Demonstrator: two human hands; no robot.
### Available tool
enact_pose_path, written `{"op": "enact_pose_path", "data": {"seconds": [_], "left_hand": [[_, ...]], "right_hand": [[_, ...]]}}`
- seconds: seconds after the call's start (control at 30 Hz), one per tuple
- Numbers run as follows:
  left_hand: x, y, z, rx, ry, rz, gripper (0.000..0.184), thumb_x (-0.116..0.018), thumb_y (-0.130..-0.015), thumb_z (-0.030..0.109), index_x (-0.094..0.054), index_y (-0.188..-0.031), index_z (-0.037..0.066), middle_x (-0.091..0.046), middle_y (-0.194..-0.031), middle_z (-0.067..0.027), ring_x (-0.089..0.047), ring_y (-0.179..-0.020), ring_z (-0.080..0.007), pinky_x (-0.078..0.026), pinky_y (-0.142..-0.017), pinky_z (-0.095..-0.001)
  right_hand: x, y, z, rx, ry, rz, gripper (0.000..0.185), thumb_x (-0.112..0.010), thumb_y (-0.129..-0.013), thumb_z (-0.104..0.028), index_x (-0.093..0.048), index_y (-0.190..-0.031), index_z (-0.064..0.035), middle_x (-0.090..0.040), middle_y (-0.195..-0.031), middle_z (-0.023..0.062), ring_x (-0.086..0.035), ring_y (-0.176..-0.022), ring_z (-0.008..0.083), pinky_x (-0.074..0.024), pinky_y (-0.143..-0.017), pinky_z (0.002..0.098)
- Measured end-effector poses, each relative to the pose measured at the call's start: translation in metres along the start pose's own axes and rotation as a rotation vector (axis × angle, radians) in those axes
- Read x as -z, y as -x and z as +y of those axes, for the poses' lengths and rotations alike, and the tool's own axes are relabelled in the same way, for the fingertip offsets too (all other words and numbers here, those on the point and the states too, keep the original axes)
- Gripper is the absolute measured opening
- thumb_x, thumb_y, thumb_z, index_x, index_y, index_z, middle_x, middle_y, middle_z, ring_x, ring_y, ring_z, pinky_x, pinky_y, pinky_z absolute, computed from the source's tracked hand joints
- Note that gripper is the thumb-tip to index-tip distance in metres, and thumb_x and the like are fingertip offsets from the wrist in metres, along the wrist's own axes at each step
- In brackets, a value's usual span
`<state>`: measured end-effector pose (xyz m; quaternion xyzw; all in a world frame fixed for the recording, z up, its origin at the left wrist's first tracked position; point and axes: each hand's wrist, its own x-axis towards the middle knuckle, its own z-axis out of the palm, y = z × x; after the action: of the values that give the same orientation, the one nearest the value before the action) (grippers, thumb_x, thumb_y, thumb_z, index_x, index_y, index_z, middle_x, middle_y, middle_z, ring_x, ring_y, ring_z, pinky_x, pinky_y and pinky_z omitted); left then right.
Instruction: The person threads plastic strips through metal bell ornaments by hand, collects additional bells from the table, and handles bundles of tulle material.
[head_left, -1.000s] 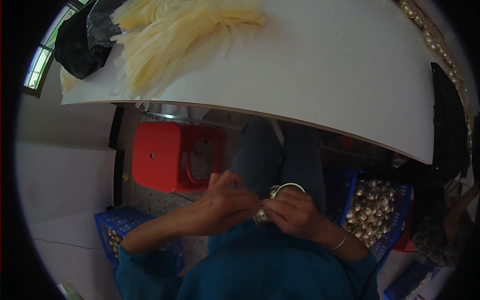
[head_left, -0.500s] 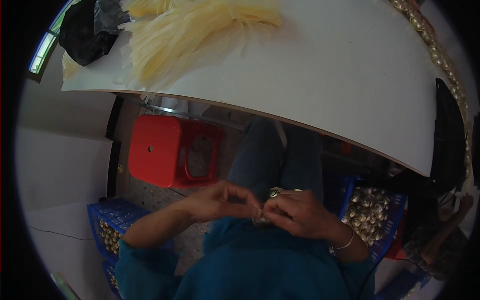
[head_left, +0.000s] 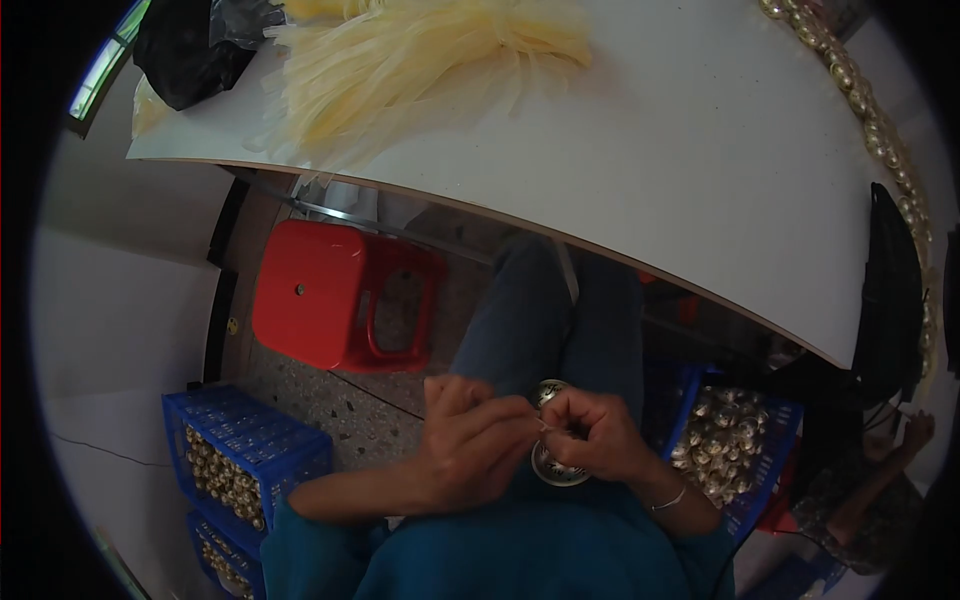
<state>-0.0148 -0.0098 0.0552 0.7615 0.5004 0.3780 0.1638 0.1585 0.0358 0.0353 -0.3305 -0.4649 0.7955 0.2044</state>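
My left hand (head_left: 472,440) is closed in a pinch, its fingertips meeting those of my right hand (head_left: 592,428) above my lap. My right hand is pinched too, a thin bracelet at its wrist. Something small and pale shows between the fingertips, too fine to name. Below and behind the right fingers, a pale round bauble with dark markings (head_left: 558,468) shows in part. Another pale, dark-marked round piece (head_left: 549,391) peeks out above the fingers; whether the two are joined is hidden.
Blue crates (head_left: 250,440) of shiny gold baubles stand at left, another blue crate (head_left: 780,455) at right. A red stool (head_left: 305,295) is under the white table (head_left: 680,150), which bears pale yellow ribbon strips (head_left: 390,80) and a black bag (head_left: 185,55). A person's arm (head_left: 880,470) shows far right.
My left hand has turned, fingers now more curled with its back raised. More of the marked bauble has come into view below my right hand. The view has shifted slightly.
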Motion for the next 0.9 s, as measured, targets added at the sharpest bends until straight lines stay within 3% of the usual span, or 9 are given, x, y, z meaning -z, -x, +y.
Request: {"op": "enact_pose_path", "data": {"seconds": [0.13, 0.27, 0.37, 0.4, 0.43, 0.53, 0.63, 0.7, 0.9], "left_hand": [[0.000, 0.002, 0.005, -0.025, -0.127, 0.006, 0.024, -0.062, -0.057, 0.006, -0.061, -0.081, 0.005, -0.058, -0.087, -0.0012, -0.046, -0.074, -0.0165, -0.029, -0.065, -0.0324], [0.007, 0.003, 0.010, -0.190, -0.302, -0.070, 0.026, -0.057, -0.058, 0.010, -0.060, -0.083, 0.001, -0.057, -0.093, -0.0074, -0.046, -0.077, -0.0176, -0.029, -0.066, -0.0325], [0.007, 0.005, 0.011, -0.273, -0.367, -0.124, 0.027, -0.056, -0.058, 0.012, -0.060, -0.083, -0.001, -0.056, -0.094, -0.0098, -0.046, -0.079, -0.0181, -0.030, -0.067, -0.0318], [0.006, 0.006, 0.010, -0.311, -0.376, -0.120, 0.028, -0.056, -0.059, 0.013, -0.060, -0.082, -0.001, -0.056, -0.094, -0.0103, -0.046, -0.080, -0.0184, -0.031, -0.067, -0.0314], [0.007, 0.006, 0.009, -0.307, -0.377, -0.118, 0.028, -0.056, -0.059, 0.013, -0.060, -0.082, -0.001, -0.056, -0.094, -0.0103, -0.046, -0.080, -0.0184, -0.031, -0.067, -0.0314], [0.007, 0.003, 0.004, -0.290, -0.274, -0.110, 0.025, -0.058, -0.058, 0.010, -0.060, -0.081, 0.001, -0.056, -0.094, -0.0108, -0.046, -0.080, -0.0190, -0.032, -0.067, -0.0314], [0.002, 0.002, -0.002, -0.186, -0.058, -0.035, 0.026, -0.063, -0.056, 0.006, -0.059, -0.082, 0.004, -0.056, -0.092, -0.0093, -0.047, -0.077, -0.0187, -0.032, -0.067, -0.0316], [0.001, 0.005, -0.005, 0.153, 0.246, -0.090, 0.030, -0.068, -0.054, 0.004, -0.058, -0.082, 0.006, -0.057, -0.089, -0.0062, -0.047, -0.075, -0.0178, -0.033, -0.066, -0.0311], [-0.003, -0.001, 0.001, 0.009, 0.115, 0.136, 0.028, -0.069, -0.059, 0.003, -0.059, -0.084, 0.007, -0.060, -0.081, -0.0017, -0.047, -0.067, -0.0166, -0.033, -0.061, -0.0305]], "right_hand": [[0.003, -0.001, -0.008, 0.094, 0.171, -0.012, 0.007, -0.060, -0.075, 0.000, -0.054, -0.074, -0.0020, -0.051, -0.064, -0.0042, -0.045, -0.057, -0.0008, -0.0353, -0.047, 0.0163], [0.000, 0.004, -0.009, 0.161, 0.332, 0.030, 0.007, -0.060, -0.073, 0.000, -0.054, -0.073, -0.0017, -0.052, -0.061, -0.0037, -0.045, -0.056, -0.0009, -0.0351, -0.045, 0.0167], [-0.004, 0.004, -0.001, 0.321, 0.461, 0.183, 0.008, -0.061, -0.069, 0.002, -0.054, -0.071, -0.0021, -0.051, -0.057, -0.0015, -0.046, -0.052, 0.0014, -0.0346, -0.042, 0.0186], [-0.005, 0.003, 0.000, 0.437, 0.593, 0.226, 0.012, -0.063, -0.065, 0.002, -0.054, -0.072, -0.0024, -0.051, -0.058, 0.0020, -0.049, -0.051, 0.0083, -0.0379, -0.043, 0.0216], [-0.006, 0.002, 0.001, 0.553, 0.724, 0.268, 0.017, -0.064, -0.061, 0.002, -0.054, -0.074, -0.0026, -0.052, -0.059, 0.0056, -0.053, -0.051, 0.0152, -0.0412, -0.045, 0.0247], [-0.009, -0.002, 0.003, 0.770, 0.880, 0.336, 0.019, -0.064, -0.059, 0.004, -0.054, -0.074, -0.0028, -0.052, -0.060, 0.0067, -0.053, -0.051, 0.0200, -0.0428, -0.045, 0.0276], [-0.009, -0.001, 0.000, 0.779, 0.933, 0.374, 0.019, -0.063, -0.059, 0.005, -0.054, -0.075, -0.0026, -0.053, -0.062, 0.0068, -0.054, -0.052, 0.0198, -0.0437, -0.045, 0.0291], [-0.010, -0.002, 0.001, 0.797, 0.939, 0.371, 0.020, -0.063, -0.059, 0.005, -0.054, -0.075, -0.0026, -0.053, -0.062, 0.0069, -0.054, -0.052, 0.0198, -0.0436, -0.045, 0.0289], [-0.012, -0.002, -0.002, 0.760, 0.896, 0.336, 0.020, -0.064, -0.061, 0.004, -0.054, -0.077, -0.0024, -0.053, -0.061, 0.0069, -0.054, -0.052, 0.0199, -0.0434, -0.045, 0.0290]]}}
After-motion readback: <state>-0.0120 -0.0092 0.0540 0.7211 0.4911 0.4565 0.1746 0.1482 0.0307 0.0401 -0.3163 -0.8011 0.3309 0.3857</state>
